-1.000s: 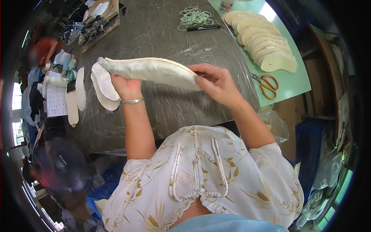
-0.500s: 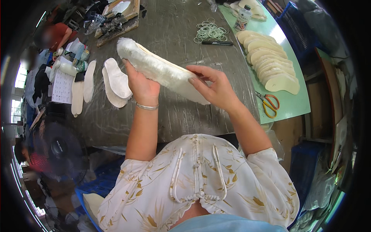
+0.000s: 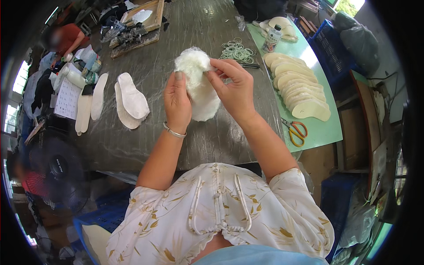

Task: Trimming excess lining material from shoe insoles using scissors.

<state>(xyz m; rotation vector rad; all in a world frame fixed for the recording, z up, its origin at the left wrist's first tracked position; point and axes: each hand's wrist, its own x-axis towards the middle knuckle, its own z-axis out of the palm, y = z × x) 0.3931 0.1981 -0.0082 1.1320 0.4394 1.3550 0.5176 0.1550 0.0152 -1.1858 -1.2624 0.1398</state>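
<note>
Between my hands, above the dark table (image 3: 154, 145), is a fluffy white insole (image 3: 194, 81) with its fleecy face up. My left hand (image 3: 177, 99) grips its left edge, thumb on top of the pile. My right hand (image 3: 235, 84) pinches the fleece at the upper right edge between thumb and fingers. A pair of plain white insoles (image 3: 132, 97) lies on the table to the left, one overlapping the other. Narrower cream insoles (image 3: 84, 110) lie farther left beside a written sheet (image 3: 68, 99).
On the green board (image 3: 316, 132) at right lie a fanned row of cream insoles (image 3: 304, 88), scissors (image 3: 295, 132) and a bottle (image 3: 272, 39). Pale green rubber bands (image 3: 238, 51) lie near a black marker (image 3: 249, 66). A fan (image 3: 57, 165) stands at left; a person in red (image 3: 68, 39) sits beyond.
The fluffy insole has turned from slanting edge-on to nearly upright with its fleece facing up. My right hand has moved up to its upper right edge, closer to my left hand.
</note>
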